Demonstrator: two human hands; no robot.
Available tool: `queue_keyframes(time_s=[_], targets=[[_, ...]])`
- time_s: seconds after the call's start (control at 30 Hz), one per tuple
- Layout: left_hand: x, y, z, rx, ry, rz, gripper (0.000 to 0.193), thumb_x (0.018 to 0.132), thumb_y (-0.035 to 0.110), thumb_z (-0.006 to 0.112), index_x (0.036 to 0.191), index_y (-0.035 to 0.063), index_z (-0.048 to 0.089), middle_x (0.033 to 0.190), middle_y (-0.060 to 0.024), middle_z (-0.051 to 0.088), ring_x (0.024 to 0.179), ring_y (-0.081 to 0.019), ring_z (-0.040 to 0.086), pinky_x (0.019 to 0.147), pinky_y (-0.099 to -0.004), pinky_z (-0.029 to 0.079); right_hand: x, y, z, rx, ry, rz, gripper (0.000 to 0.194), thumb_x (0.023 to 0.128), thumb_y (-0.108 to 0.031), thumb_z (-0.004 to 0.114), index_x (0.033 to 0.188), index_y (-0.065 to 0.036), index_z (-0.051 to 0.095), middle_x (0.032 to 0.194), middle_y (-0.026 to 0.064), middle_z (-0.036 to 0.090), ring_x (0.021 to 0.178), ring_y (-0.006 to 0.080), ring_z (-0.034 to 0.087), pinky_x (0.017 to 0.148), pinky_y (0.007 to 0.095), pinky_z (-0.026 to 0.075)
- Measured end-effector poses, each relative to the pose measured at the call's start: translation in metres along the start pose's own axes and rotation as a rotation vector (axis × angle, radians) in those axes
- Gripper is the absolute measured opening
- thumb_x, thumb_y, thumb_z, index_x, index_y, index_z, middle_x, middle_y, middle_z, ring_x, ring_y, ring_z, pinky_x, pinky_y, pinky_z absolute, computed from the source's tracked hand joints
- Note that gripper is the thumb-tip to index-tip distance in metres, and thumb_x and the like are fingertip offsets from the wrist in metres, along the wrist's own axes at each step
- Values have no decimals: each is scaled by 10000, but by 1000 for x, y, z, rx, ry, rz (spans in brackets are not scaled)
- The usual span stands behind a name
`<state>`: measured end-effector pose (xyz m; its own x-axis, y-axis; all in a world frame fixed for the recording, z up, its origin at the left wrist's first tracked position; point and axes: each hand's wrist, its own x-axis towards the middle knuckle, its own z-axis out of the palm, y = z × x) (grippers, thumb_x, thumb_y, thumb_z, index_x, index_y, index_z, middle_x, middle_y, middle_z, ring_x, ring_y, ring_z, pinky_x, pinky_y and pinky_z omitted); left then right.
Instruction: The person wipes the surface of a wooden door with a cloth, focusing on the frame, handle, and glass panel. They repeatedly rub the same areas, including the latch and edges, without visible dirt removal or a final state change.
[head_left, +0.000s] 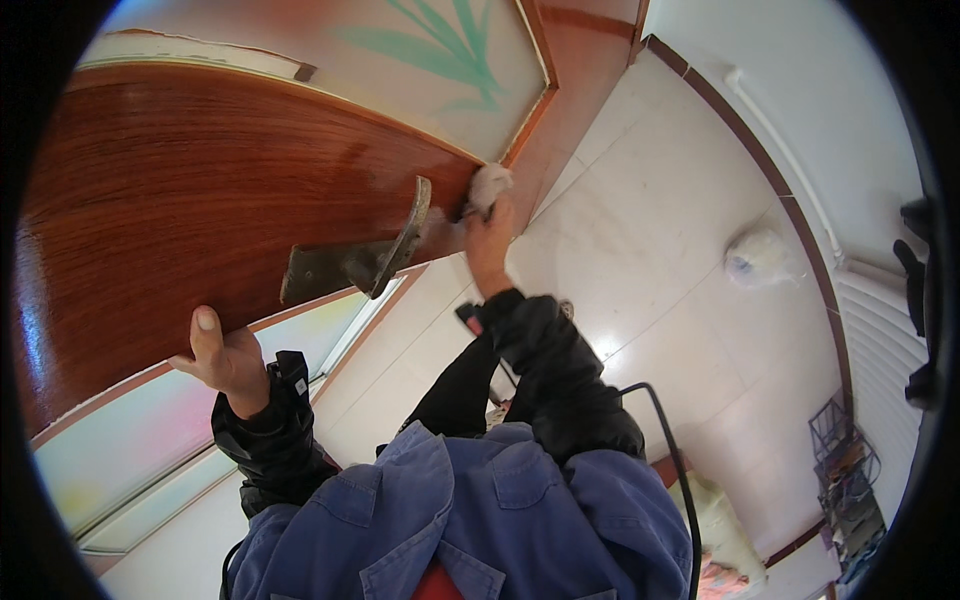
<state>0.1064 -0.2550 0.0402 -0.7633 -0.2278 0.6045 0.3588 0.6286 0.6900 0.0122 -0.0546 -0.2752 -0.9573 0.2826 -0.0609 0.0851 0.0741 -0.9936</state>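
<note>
A reddish-brown wooden door (187, 172) with a frosted glass panel (420, 67) fills the upper left. My right hand (491, 240) holds a whitish cloth (491, 184) against the wood near the panel's lower corner. Left of that hand, a worn metal lever handle (405, 236) stands out from its backplate (319, 271). My left hand (225, 356) is at the door's near edge, thumb raised on the face side; its other fingers are partly hidden, so its grip is unclear.
A clear plastic bag (761, 255) lies on the tiled floor (675, 187). A white radiator (885, 322) and pipe (787, 161) line the wall. A dark wire rack (844, 457) with items stands lower right, and a pale sack (720, 517) lies nearby. Colored glass panels (135, 457) are lower left.
</note>
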Motion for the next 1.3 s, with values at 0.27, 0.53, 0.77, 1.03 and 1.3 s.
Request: queue_keyframes(time_s=[0.27, 0.53, 0.77, 1.03, 1.3], targets=[[2, 8, 30, -106, 240, -82, 368, 908, 205, 706, 1180, -28, 625, 1097, -90, 679, 950, -171, 664, 843, -339, 558, -17, 10, -7, 244, -9, -214, 563, 778, 142, 605, 1314, -15, 531, 1252, 216, 574, 1220, 415, 539, 1050, 418, 437], [15, 26, 38, 349, 69, 224, 225, 939, 168, 707, 1128, 55, 665, 1061, -74, 659, 905, -156, 644, 824, -301, 533, -7, -20, -7, 259, 2, -19, 575, 802, 57, 623, 1360, -43, 526, 1281, 202, 555, 1181, 387, 571, 985, 389, 484], [16, 40, 52, -91, 131, -24, 212, 944, 84, 706, 1147, 145, 709, 1049, -50, 632, 920, -160, 633, 787, -252, 518, -10, -45, -19, 99, 8, -290, 720, 785, 124, 575, 1470, -65, 460, 1356, 202, 504, 1235, 418, 513, 1036, 396, 444], [18, 52, 59, -193, 105, -55, 245, 895, 89, 749, 1128, 88, 675, 1058, -50, 606, 911, -140, 612, 765, -258, 515, -114, -15, -5, 97, -163, 30, 657, 785, 86, 655, 1410, -50, 503, 1222, 196, 514, 1137, 409, 535, 974, 419, 467], [20, 70, 71, -185, 185, -92, 334, 829, 45, 739, 1132, 0, 606, 967, -74, 642, 873, -153, 619, 818, -286, 519, -21, 1, -12, 186, -144, 247, 593, 781, 110, 621, 1347, -60, 573, 1300, 183, 574, 1168, 351, 577, 961, 380, 493]])
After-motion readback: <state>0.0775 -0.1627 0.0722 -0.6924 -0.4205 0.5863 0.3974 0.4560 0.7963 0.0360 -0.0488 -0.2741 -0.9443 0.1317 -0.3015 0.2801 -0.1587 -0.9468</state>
